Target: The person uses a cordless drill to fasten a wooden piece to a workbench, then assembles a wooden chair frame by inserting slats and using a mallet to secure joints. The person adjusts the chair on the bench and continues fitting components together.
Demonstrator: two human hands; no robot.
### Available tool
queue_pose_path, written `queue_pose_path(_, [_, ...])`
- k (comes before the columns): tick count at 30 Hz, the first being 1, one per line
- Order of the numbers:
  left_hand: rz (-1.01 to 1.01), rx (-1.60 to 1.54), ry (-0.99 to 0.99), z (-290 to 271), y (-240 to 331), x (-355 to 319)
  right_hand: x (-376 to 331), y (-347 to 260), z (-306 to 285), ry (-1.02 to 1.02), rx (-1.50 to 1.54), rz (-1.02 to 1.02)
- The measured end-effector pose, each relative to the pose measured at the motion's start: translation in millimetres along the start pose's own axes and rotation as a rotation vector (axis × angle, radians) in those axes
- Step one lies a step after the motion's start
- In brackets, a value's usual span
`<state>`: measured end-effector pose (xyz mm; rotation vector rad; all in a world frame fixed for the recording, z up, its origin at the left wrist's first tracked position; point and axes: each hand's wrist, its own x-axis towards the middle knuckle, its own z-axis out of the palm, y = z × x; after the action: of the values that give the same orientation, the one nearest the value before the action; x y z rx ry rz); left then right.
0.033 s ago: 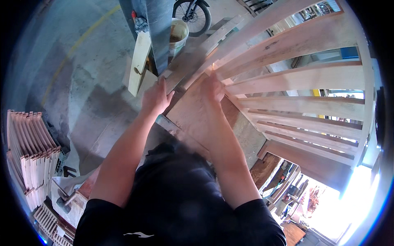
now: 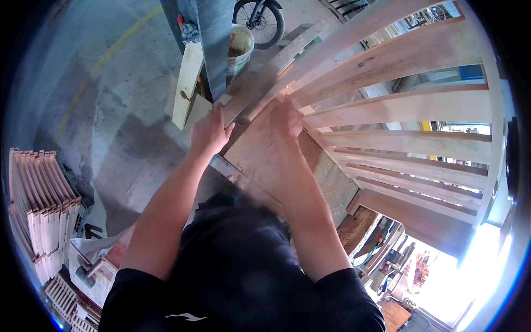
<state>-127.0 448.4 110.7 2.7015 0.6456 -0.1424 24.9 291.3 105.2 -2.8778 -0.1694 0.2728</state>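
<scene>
your left hand (image 2: pixel 209 131) rests fingers-down on the near end of a long pale plank (image 2: pixel 260 83), and your right hand (image 2: pixel 289 117) lies flat on the brown board (image 2: pixel 265 152) just beside it. the plank runs away from you, up and to the right, its far end blurred, so its long axis leads straight out from your left grip. that left grip looks draped over the plank's end; whether the fingers are curled shut around it you cannot tell. the right palm is spread, clamped on nothing. the left hand is the nearer to the plank. count: one plank under hand, one brown board, about seven slats in the wooden frame (image 2: pixel 398 105) to your right, one bucket (image 2: pixel 239 47) beyond.
</scene>
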Motion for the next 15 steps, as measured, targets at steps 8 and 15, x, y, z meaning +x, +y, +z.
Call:
queue_pose_path(8, [0.062,-0.002,0.097,10.0,-5.1,4.7,29.1,43.2,-11.8,-0.136,0.249,-0.149])
queue_pose_path(15, [0.074,-0.01,0.117,9.7,-6.3,-1.2,34.0,58.3,-22.6,-0.139,0.222,-0.148])
